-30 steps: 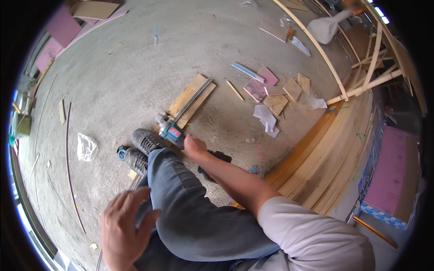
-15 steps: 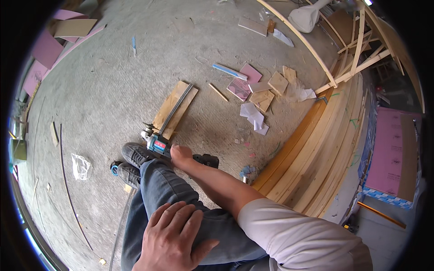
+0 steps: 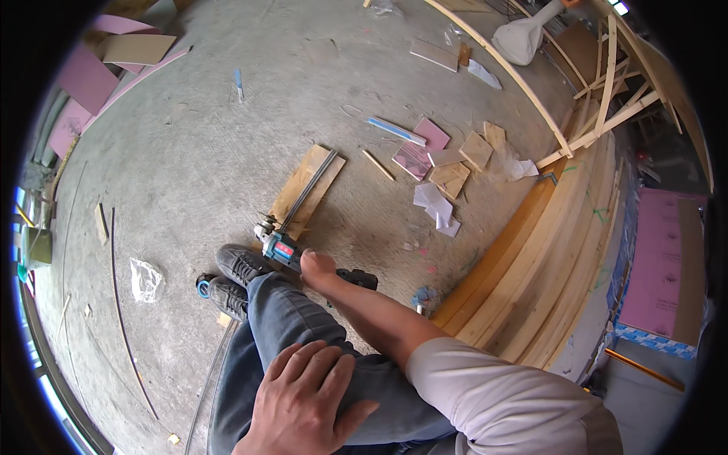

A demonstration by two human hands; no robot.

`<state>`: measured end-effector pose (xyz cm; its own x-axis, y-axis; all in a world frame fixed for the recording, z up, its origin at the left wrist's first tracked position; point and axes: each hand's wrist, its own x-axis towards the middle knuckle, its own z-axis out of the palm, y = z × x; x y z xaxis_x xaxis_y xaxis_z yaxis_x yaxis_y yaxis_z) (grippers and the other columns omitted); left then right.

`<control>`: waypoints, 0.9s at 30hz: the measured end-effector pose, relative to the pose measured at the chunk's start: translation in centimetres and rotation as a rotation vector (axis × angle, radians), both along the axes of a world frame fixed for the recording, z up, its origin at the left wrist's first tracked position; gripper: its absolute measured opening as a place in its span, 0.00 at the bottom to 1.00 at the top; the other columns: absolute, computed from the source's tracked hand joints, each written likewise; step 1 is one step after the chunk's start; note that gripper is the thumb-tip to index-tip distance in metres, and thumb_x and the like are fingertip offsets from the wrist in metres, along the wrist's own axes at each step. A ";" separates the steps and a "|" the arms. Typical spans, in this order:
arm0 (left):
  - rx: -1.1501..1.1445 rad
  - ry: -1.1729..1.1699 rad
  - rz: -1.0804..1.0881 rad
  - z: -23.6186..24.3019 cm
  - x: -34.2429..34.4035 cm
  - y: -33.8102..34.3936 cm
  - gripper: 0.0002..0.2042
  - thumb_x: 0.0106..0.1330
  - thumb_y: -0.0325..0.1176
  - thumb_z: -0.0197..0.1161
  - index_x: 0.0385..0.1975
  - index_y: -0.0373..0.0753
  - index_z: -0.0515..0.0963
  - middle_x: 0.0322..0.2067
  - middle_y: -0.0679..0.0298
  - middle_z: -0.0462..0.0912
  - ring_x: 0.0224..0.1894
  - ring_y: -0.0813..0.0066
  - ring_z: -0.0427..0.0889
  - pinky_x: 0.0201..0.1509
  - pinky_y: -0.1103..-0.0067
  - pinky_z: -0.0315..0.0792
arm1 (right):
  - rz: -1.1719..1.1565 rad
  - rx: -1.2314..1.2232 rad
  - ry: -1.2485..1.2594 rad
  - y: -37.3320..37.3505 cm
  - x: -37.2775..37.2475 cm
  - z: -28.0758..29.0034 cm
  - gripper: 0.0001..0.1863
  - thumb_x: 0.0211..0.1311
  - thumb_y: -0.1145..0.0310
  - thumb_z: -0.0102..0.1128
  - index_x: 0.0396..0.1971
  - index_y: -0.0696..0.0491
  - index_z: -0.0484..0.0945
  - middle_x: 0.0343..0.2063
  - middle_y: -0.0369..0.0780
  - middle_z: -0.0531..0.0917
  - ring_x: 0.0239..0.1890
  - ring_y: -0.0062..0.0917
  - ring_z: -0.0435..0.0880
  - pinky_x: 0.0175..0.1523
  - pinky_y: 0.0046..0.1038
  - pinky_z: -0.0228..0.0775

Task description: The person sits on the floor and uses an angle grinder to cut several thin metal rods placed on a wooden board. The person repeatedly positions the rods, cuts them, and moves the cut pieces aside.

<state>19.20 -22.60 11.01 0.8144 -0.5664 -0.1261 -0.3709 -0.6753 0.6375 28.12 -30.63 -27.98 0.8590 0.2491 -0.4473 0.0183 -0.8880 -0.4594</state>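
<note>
My right hand is closed round the body of a teal-and-black cordless angle grinder. The grinder's disc is at the near end of a wooden board, beside grey metal rods lying along that board. Whether the disc touches the metal I cannot tell. My left hand lies on my jeans-clad thigh, fingers stretched out, holding nothing. Two dark shoes are next to the grinder, by the near end of the board.
Foam and wood offcuts lie scattered on the concrete ahead. Long timber boards are stacked on the right, below a wooden frame. A plastic bag and a thin dark rod lie to the left. A blue-rimmed roll sits beside the shoes.
The whole view has shifted slightly, so everything appears a little further right and lower. My right hand still holds the angle grinder at the rods, and my left hand still rests on my thigh.
</note>
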 end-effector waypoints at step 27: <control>-0.094 -0.059 0.054 0.2 -0.6 1.0 0.23 0.58 0.46 0.66 0.43 0.32 0.76 0.43 0.56 0.78 0.51 0.58 0.76 0.58 0.68 0.68 | 0.018 -0.068 0.062 -0.3 0.1 0.6 0.16 0.45 0.67 0.67 0.32 0.60 0.77 0.31 0.52 0.84 0.37 0.46 0.85 0.41 0.42 0.77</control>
